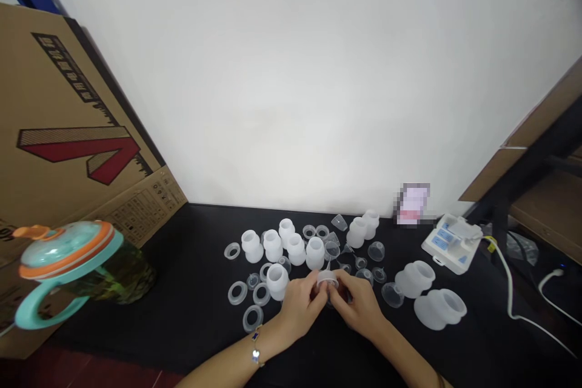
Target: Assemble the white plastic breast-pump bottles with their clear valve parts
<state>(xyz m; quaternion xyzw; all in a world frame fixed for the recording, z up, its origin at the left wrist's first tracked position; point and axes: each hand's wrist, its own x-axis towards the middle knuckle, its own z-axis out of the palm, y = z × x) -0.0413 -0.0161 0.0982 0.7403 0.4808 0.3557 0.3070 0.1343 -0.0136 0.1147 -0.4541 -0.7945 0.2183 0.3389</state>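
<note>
My left hand (pixel 297 309) and my right hand (pixel 359 306) meet low in the middle of the view. Both are closed around a translucent white collar ring (pixel 327 279), thumbs pressed on it; a thin clear tip shows just above it. Beside my left hand stands a small white bottle (pixel 276 282) with an open mouth, and more such bottles (pixel 296 248) stand behind. Loose collar rings (pixel 253 318) lie to the left. Clear funnel-shaped nipples (pixel 376 251) are scattered beyond and to the right of my right hand. Whatever sits beneath my fingers is hidden.
Two larger frosted bottles (pixel 440 309) rest at the right on the black table (pixel 182 315). Behind them are a white power strip (pixel 452 244) with cables and a blurred-out flat object (pixel 413 203). A teal-lidded jug (pixel 91 260) and a cardboard box (pixel 91 127) stand left.
</note>
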